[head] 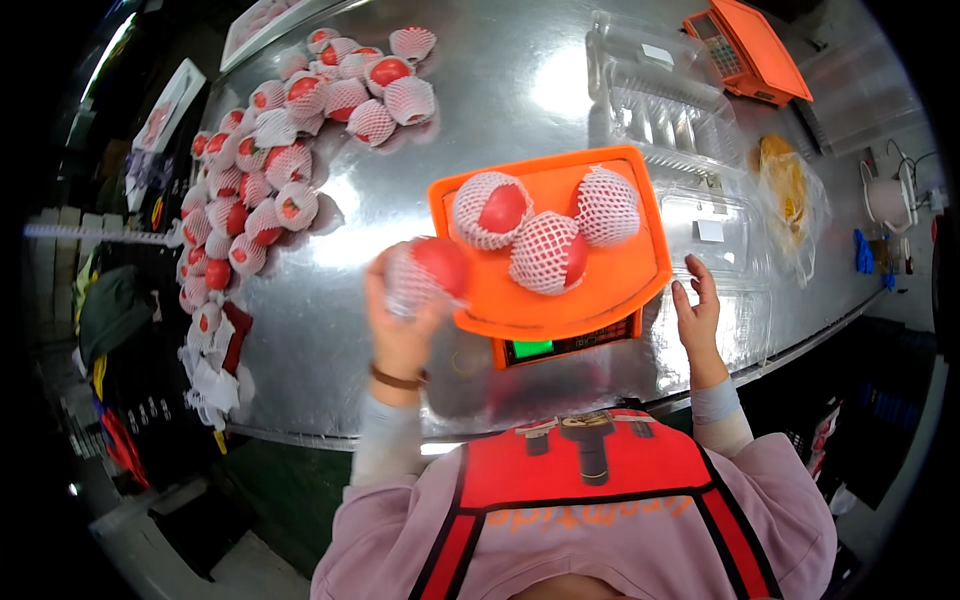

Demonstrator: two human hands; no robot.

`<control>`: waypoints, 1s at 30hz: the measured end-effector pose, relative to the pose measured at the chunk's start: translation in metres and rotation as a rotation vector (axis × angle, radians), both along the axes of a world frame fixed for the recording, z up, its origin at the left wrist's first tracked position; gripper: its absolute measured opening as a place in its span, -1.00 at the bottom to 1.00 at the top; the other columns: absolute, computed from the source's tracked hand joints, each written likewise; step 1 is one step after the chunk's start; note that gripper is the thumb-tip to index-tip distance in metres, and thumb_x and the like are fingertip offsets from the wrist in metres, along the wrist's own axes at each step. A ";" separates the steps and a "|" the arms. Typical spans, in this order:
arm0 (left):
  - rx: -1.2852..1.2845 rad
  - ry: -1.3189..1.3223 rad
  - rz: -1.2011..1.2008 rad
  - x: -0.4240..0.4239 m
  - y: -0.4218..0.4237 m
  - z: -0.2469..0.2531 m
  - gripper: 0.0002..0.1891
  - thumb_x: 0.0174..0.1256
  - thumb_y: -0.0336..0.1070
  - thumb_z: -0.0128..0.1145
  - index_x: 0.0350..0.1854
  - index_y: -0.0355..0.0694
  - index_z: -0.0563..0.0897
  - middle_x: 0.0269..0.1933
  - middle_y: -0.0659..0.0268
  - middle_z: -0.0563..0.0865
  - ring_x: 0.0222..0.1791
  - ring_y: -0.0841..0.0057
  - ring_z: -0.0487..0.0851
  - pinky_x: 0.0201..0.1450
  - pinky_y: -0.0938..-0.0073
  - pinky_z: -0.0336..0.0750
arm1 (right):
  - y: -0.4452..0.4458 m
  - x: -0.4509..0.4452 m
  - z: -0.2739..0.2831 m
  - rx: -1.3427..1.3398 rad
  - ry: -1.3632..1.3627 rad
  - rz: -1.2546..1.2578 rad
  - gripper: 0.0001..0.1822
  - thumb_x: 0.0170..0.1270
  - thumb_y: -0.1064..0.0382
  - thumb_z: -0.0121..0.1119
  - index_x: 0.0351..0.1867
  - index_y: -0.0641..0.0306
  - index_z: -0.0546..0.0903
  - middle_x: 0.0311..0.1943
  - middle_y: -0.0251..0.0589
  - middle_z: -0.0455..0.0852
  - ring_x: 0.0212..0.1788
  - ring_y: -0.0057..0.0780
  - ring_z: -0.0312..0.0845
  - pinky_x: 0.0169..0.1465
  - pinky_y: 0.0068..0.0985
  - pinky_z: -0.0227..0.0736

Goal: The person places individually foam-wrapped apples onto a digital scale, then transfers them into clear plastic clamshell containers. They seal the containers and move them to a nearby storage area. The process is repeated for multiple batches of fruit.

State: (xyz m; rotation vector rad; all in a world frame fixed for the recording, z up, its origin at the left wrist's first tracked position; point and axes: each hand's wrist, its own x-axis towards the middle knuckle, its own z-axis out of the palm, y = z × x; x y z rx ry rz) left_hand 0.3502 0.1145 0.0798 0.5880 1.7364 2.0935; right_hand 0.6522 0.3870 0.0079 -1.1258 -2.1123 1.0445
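My left hand [405,322] is closed around a red tomato in a white foam net [431,274], blurred, at the left edge of the orange weighing tray [615,300]. Three more netted tomatoes sit in that tray: one at the left [501,208], one in the middle [547,255] and one at the right [607,206]. The tray rests on an orange digital scale [574,345] with a lit green display. To the right of the tray, my right hand [699,307] holds nothing, its fingers apart, near clear plastic clamshell boxes [705,236].
A large pile of netted tomatoes [255,180] covers the left side of the metal table [337,352]. Crumpled foam nets [214,382] lie below it. At the back right stand stacked clear boxes [660,105] and a second orange scale [750,56]. A plastic bag with yellow contents [787,187] lies at right.
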 end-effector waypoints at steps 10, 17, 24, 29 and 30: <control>-0.614 0.707 0.083 0.057 0.005 -0.004 -0.26 0.28 0.02 0.27 0.37 -0.36 0.34 0.38 -0.15 0.37 0.38 -0.02 0.35 0.46 0.10 0.20 | -0.002 0.019 -0.001 0.404 -0.092 0.278 -0.50 0.19 0.31 0.28 0.19 0.33 0.52 0.20 0.03 0.55 0.27 0.00 0.41 0.36 -0.19 0.25; -0.286 0.158 0.262 0.046 -0.044 -0.005 -0.40 0.57 -0.10 -0.08 0.53 -0.24 0.15 0.50 0.05 0.25 0.50 0.18 0.22 0.50 0.21 0.13 | 0.014 0.084 -0.005 0.415 -0.076 0.245 -0.51 0.20 0.33 0.27 0.19 0.32 0.53 0.20 0.02 0.56 0.26 -0.01 0.42 0.34 -0.21 0.29; -0.271 -0.075 0.518 0.073 -0.084 -0.010 -0.39 0.57 0.14 -0.21 0.50 -0.13 0.21 0.51 0.11 0.28 0.51 0.17 0.22 0.52 0.07 0.01 | 0.015 0.110 -0.006 0.295 -0.051 0.230 -0.57 0.18 0.35 0.27 0.12 0.32 0.58 0.07 0.01 0.66 0.16 -0.03 0.54 0.24 -0.26 0.40; -0.287 -0.101 0.546 0.091 -0.095 -0.024 -0.41 0.58 0.11 -0.19 0.47 -0.16 0.25 0.48 0.10 0.32 0.49 0.18 0.24 0.51 0.10 0.03 | 0.012 0.109 -0.009 0.167 -0.080 0.308 -0.61 0.19 0.32 0.28 0.08 0.30 0.61 0.01 0.01 0.69 0.13 -0.04 0.56 0.22 -0.27 0.42; -0.280 -0.101 0.550 0.092 -0.095 -0.024 -0.42 0.58 0.10 -0.18 0.47 -0.17 0.26 0.47 0.10 0.32 0.49 0.18 0.25 0.51 0.11 0.04 | 0.012 0.110 -0.011 0.181 -0.099 0.336 -0.61 0.19 0.31 0.28 0.08 0.29 0.61 0.01 0.01 0.69 0.12 -0.03 0.56 0.22 -0.27 0.42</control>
